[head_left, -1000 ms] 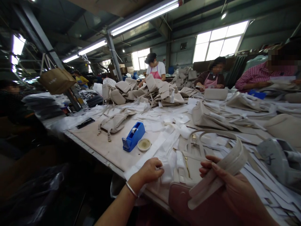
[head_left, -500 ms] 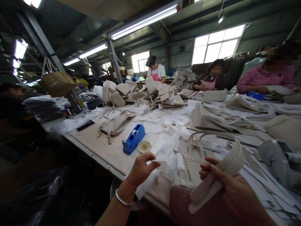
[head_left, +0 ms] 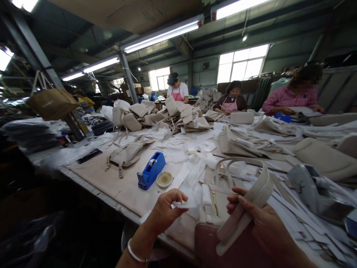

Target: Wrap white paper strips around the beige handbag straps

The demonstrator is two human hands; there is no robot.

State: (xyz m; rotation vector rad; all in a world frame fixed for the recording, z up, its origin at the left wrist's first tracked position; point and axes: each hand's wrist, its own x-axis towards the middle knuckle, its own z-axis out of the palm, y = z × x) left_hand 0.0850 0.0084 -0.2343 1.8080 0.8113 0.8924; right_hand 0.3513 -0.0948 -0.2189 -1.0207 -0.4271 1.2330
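In my right hand are the pale beige strap ends of a handbag, pinched between thumb and fingers. The strap loops up over the hand. Below it lies the bag, with a dark reddish lower part and a gold zipper pull. My left hand, wearing a silver bangle, hovers over the table edge, thumb and index finger curved and apart. White tissue shows behind its fingertips. Nearest to it are a small round dish and a blue tape dispenser.
A grey machine-like device sits at the right beside fanned white-and-beige strips. A heap of beige bags covers the far table. One beige strapped bag and a black phone-like slab lie left. Co-workers sit opposite.
The view has turned somewhat right. My left thumb and index finger have parted from a pinch. My right hand keeps hold of the straps.
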